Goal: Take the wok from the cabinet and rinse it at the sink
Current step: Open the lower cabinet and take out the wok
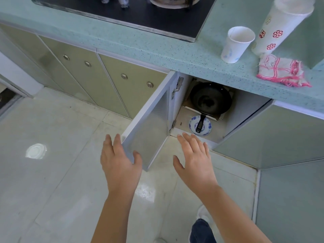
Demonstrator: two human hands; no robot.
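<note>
A black wok [211, 98] lies inside the open cabinet [243, 109] under the counter, resting on a cardboard box. Its black handle [200, 124] points toward me over a blue-and-white plate [207, 128]. The left cabinet door [149, 127] stands open toward me. My left hand [119, 163] is spread against the door's outer edge, thumb on its inner face. My right hand [194, 158] hovers open just in front of the cabinet's lower sill, short of the handle. The sink is out of view.
On the green speckled counter [140, 44] stand a small paper cup [235, 44], a tall stack of patterned paper cups [280, 27] and a pink-checked cloth [282, 71]. A black stovetop [157, 16] sits behind. The right door [273, 135] is open too. Tiled floor below.
</note>
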